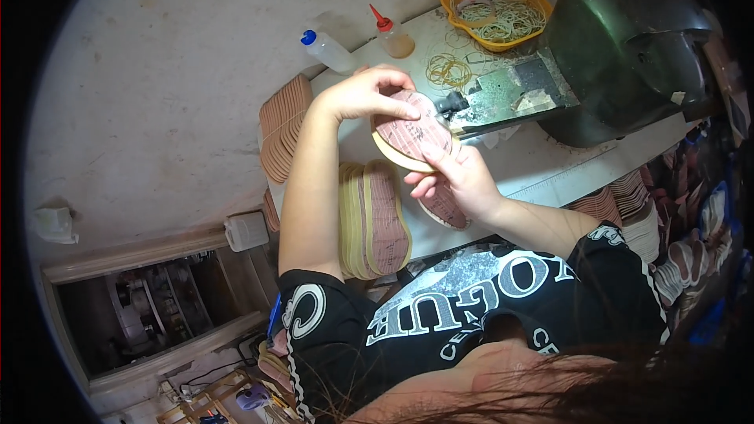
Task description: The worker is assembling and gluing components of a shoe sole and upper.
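Note:
A pinkish-brown insole with printed marks and a pale yellow border is held up in front of a machine's small dark working head. My left hand grips its far left edge, thumb on top. At the near right edge, my right hand pinches it between thumb and fingers. Below the right hand another pinkish-brown sole-shaped part shows; whether it belongs to the held insole I cannot tell. Left of it, a row of stacked insoles with yellow borders rests on the white table.
The dark green machine fills the right back. An orange basket holds many rubber bands, with loose bands nearby. Two squeeze bottles, one blue-capped and one red-tipped, stand behind. A bundled stack of insoles stands by the wall.

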A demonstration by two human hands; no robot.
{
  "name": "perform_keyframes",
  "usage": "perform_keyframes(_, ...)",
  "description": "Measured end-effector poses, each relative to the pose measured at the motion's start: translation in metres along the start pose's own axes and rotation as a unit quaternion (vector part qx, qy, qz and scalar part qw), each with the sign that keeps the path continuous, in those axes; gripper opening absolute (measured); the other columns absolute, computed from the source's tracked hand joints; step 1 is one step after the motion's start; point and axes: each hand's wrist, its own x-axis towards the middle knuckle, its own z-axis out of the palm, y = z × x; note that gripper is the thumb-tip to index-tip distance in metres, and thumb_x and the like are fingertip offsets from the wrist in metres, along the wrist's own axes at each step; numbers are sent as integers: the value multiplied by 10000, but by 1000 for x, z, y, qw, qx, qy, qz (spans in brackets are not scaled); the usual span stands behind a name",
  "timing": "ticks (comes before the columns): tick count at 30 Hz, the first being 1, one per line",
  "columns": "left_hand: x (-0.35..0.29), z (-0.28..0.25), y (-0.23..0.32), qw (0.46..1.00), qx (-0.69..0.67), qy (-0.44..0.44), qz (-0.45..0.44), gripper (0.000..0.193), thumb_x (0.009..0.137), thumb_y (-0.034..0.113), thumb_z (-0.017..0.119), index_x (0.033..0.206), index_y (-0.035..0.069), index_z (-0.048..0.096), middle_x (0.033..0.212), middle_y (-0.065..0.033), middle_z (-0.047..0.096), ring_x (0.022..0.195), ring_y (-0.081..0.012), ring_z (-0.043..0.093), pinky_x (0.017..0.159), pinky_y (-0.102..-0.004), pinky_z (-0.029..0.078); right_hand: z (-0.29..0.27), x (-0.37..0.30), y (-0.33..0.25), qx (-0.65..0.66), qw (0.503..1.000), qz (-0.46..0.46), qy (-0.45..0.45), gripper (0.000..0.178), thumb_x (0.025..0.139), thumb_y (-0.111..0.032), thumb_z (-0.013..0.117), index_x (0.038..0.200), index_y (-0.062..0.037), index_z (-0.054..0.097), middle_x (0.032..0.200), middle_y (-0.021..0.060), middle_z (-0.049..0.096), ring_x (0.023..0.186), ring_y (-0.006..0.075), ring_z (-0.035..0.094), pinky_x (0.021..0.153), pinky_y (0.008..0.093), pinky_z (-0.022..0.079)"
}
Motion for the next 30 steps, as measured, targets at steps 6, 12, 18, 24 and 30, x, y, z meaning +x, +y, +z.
perform_keyframes(6,-4,-14,3,994,-53,-52,-77,415,718,410,790,907,67,653,776,-8,618,750,-110,550,688,-270,461,-8,7,-8,-70,997,18,-17,399,999,-334,456,1099,27,594,874,138,693,643,125,667,591,213,537)
perform_keyframes(12,-20,-3,3,990,-79,-40,-105,337,807,338,744,862,37,604,741,31,565,711,-71,489,629,-245,423,-3,9,-22,-53,998,42,8,427,989,-360,471,1089,38,588,866,128,684,639,142,674,551,203,533)
perform_keyframes(18,-50,17,22,987,-108,1,-120,367,846,378,695,890,27,593,710,5,554,667,-80,475,576,-259,408,1,5,-27,-66,996,53,21,441,975,-383,483,1126,23,569,886,109,677,634,158,676,514,196,529)
perform_keyframes(24,-60,34,18,985,-101,50,-133,394,854,407,677,909,26,593,697,-3,553,635,-93,475,553,-269,401,1,7,-26,-129,991,24,34,443,975,-404,471,1063,7,610,826,89,684,631,136,673,524,187,523)
perform_keyframes(30,-67,38,19,974,-152,50,-161,326,882,403,651,909,85,583,700,35,562,599,-53,488,514,-221,386,5,9,-27,-127,991,17,37,408,952,-394,511,1020,-8,624,878,103,686,682,156,684,570,240,563)
